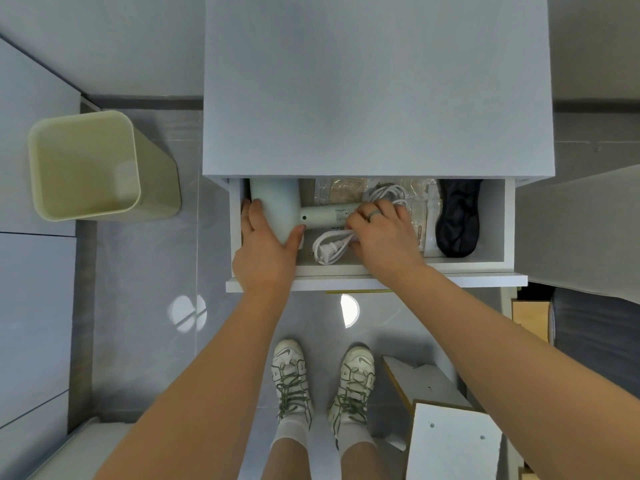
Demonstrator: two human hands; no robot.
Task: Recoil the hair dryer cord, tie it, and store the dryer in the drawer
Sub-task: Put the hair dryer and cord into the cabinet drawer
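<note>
A pale green hair dryer (277, 209) lies inside the open white drawer (374, 280), barrel at the left and handle pointing right. My left hand (266, 251) wraps around the barrel. My right hand (384, 233), a ring on one finger, is closed on the end of the handle and the bundled white cord (332, 245). The plug (325, 254) rests on the drawer floor, and another cord loop (388, 194) shows behind my right hand. Whether the cord is tied is hidden.
The drawer also holds clear plastic packets (346, 190) and a dark pouch (459, 218) at the right. The white cabinet top (377, 84) overhangs the drawer's back. A green bin (90, 164) stands on the floor at left. White boards (450, 441) lie at lower right by my feet.
</note>
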